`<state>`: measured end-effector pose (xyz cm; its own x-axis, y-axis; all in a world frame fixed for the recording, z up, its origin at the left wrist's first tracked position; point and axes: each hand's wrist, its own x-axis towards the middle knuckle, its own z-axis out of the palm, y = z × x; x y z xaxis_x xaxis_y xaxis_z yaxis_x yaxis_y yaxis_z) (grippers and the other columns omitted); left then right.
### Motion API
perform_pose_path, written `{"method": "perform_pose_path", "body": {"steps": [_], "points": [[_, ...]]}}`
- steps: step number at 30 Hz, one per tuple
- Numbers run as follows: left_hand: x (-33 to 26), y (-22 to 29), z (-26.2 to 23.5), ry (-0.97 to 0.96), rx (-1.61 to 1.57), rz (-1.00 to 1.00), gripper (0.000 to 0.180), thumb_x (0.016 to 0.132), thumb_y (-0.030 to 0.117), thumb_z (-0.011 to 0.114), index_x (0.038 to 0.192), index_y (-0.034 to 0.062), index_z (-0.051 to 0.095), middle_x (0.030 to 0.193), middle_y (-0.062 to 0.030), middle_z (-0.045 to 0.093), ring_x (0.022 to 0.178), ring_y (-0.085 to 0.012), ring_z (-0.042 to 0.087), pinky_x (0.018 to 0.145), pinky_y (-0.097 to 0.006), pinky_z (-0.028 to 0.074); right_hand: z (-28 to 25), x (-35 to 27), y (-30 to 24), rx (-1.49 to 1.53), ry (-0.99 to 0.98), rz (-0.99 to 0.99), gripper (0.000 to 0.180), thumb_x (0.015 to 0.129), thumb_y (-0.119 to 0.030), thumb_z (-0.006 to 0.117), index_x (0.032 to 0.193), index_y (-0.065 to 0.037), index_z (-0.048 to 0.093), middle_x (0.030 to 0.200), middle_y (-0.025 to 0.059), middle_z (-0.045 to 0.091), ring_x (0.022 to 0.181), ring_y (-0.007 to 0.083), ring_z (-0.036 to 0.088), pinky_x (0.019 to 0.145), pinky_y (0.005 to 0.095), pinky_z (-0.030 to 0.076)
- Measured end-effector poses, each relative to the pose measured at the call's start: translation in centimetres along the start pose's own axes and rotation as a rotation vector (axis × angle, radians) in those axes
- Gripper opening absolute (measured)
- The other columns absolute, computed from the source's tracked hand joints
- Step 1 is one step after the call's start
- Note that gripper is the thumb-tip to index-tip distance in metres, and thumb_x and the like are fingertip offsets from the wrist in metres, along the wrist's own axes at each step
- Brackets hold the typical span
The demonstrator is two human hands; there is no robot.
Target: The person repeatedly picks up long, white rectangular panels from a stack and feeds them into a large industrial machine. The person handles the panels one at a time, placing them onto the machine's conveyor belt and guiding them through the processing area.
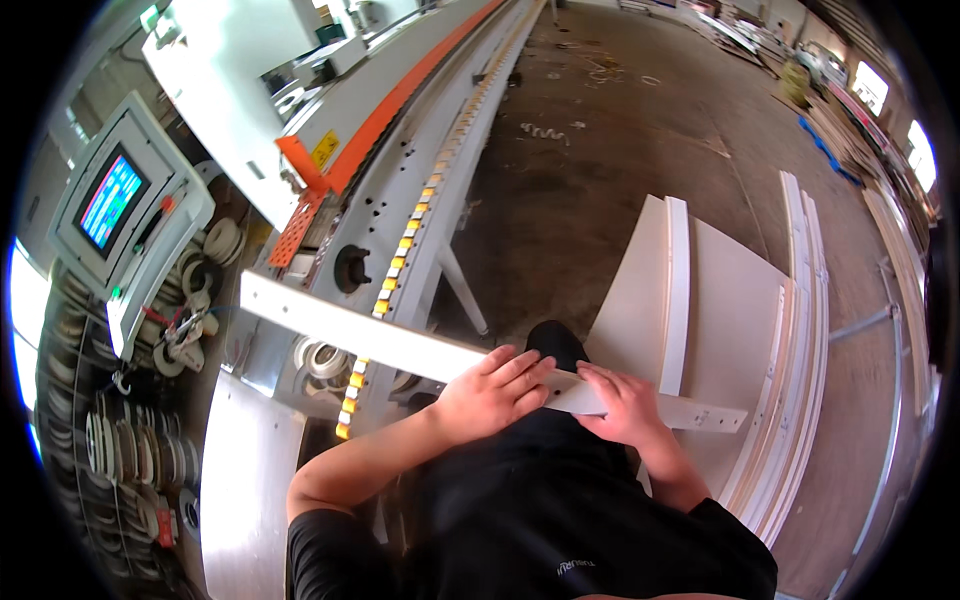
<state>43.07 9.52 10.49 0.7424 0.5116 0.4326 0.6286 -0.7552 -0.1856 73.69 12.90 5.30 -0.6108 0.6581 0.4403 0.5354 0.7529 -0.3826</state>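
Observation:
A long, narrow white board (350,328) lies slantwise in front of my body, with small holes near its ends. Its left end reaches over the machine's edge, and its right end overlaps the panels on the right. My left hand (492,395) rests on the board near its middle, fingers stretched flat along its face and thumb out of sight. Just to the right, my right hand (625,405) grips the same board, fingers at the far edge and thumb at the near edge.
On the left stands a long machine with an orange rail (400,105) and a row of yellow rollers (405,245). A control panel (110,200) and racked rolls of edging (140,450) are farther left. White panels (735,290) are stacked at my right, a narrow board (676,290) on top.

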Motion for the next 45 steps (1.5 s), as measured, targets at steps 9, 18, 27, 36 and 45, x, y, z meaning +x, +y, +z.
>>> {"method": "perform_pose_path", "body": {"steps": [9, 18, 27, 36, 45], "points": [[-13.8, -2.1, -6.6, 0.005, 0.102, -0.640, 0.048, 0.075, 0.017, 0.092, 0.121, 0.0172, 0.078, 0.143, -0.0065, 0.072, 0.127, -0.0320, 0.068, 0.105, -0.048, 0.056, 1.9, 6.0, -1.3, 0.048, 0.265, -0.155, 0.069, 0.081, -0.032, 0.096, 0.140, -0.009, 0.067, 0.144, 0.0074, 0.075, 0.132, 0.0294, 0.070, 0.118, 0.0509, 0.051], [-32.7, -1.8, -12.8, 0.111, 0.202, -1.358, 0.049, 0.081, 0.004, 0.090, 0.129, 0.0097, 0.079, 0.142, -0.0144, 0.073, 0.132, -0.0367, 0.066, 0.113, -0.048, 0.054, 6.6, 2.6, 3.0, 0.112, 0.125, 0.054, 0.065, 0.084, -0.027, 0.093, 0.142, -0.011, 0.070, 0.134, 0.0086, 0.077, 0.122, 0.0334, 0.071, 0.110, 0.0461, 0.055], [-46.2, -1.0, -15.4, -0.001, 0.289, -1.596, 0.043, 0.089, 0.010, 0.084, 0.132, 0.0119, 0.079, 0.148, -0.0131, 0.072, 0.141, -0.0355, 0.063, 0.118, -0.047, 0.051, 9.6, 0.9, 5.7, 0.154, 0.007, 0.210, 0.061, 0.086, -0.027, 0.091, 0.141, -0.010, 0.070, 0.131, 0.0124, 0.077, 0.124, 0.0363, 0.070, 0.110, 0.0483, 0.055], [-38.3, -8.8, -10.0, -0.015, 0.446, -1.325, 0.035, 0.100, 0.024, 0.076, 0.132, 0.0086, 0.076, 0.138, -0.0096, 0.075, 0.129, -0.0353, 0.067, 0.111, -0.047, 0.053, 11.4, -2.9, 13.7, -0.078, 0.062, 0.478, 0.060, 0.091, -0.032, 0.086, 0.144, -0.010, 0.067, 0.139, 0.0153, 0.074, 0.131, 0.0389, 0.066, 0.114, 0.0509, 0.051], [-38.6, -15.5, -7.2, -0.006, 0.590, -1.366, 0.024, 0.100, 0.025, 0.075, 0.122, 0.0168, 0.080, 0.130, 0.0021, 0.078, 0.125, -0.0267, 0.069, 0.107, -0.042, 0.055, 10.6, -14.5, 23.9, -0.514, 0.235, 1.089, 0.093, 0.090, -0.055, 0.086, 0.157, 0.001, 0.054, 0.150, 0.0266, 0.066, 0.144, 0.0435, 0.059, 0.121, 0.0532, 0.047]]}}
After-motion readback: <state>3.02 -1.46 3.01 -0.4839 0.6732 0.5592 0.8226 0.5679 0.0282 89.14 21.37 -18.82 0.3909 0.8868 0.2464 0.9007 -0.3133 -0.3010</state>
